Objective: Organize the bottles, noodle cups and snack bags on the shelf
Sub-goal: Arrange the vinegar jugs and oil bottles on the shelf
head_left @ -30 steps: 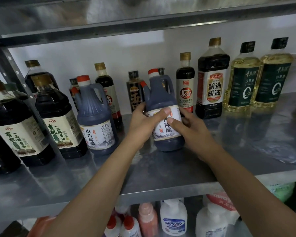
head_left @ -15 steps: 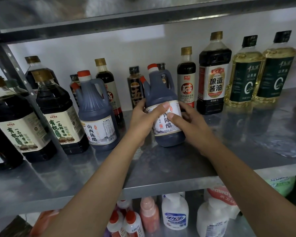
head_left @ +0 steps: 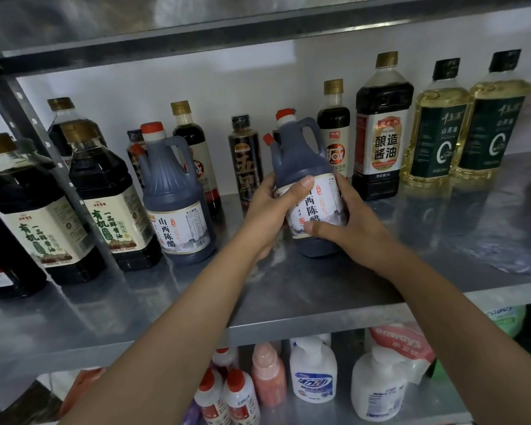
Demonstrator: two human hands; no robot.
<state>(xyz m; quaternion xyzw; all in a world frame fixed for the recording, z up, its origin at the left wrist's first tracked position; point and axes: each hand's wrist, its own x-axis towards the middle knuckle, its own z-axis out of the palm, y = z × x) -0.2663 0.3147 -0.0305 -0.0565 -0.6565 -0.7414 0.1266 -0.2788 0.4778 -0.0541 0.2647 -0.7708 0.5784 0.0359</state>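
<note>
So both hands are on the dark blue-grey plastic vinegar jug with the red cap and white label [head_left: 307, 167], about halfway along the stainless steel shelf [head_left: 319, 289] and a bit nearer its back edge than its front edge. The left hand [head_left: 267, 216] wraps the jug's left side with the thumb laid across the top of the label. The right hand [head_left: 350, 228] curls round the right side with its thumb pressed on the lower part of the label, so it's a proper two-handed clamp on the body and not on the handle. The jug looks roughly upright, but I honestly can't tell if its base is sitting on the shelf or just off it. A matching blue-grey vinegar jug [head_left: 175, 204] stands further toward the left end, well apart from the held one. Beyond that, at the left end, are two big square dark soy sauce bottles with gold caps and cream labels [head_left: 114, 210]. Just behind the held jug along the back edge there's a slim black-capped dark bottle [head_left: 246, 167], a narrow gold-capped bottle [head_left: 334, 130] and a tall dark soy bottle with a red and gold label [head_left: 380, 133]. Toward the back right corner stand two yellow oil bottles with dark green labels [head_left: 436, 124], side by side. On the shelf below there are white pump bottles [head_left: 313, 372].
</note>
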